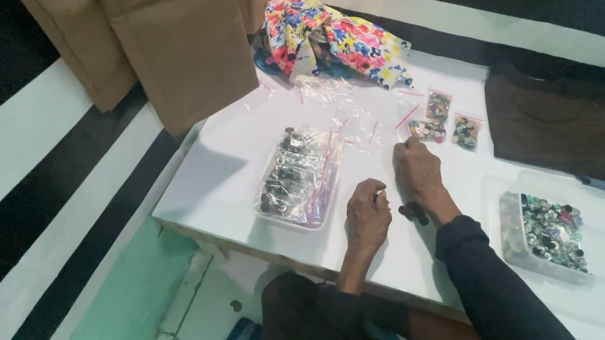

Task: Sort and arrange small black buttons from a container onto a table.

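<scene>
My left hand (367,214) rests on the white table (226,180) with its fingers curled; something small may sit between them, but I cannot make it out. My right hand (416,170) lies just to its right, fingers bunched and pointing at small clear bags of buttons (440,119). A few dark buttons (414,213) lie under my right wrist. Empty clear zip bags (359,127) with red strips lie scattered just beyond my hands.
A clear tray of filled button bags (296,179) stands left of my hands. A clear tub of loose mixed buttons (548,233) sits at the right. Floral cloth (332,37) lies at the table's far edge, brown cloth (577,126) at right, cardboard (169,47) behind.
</scene>
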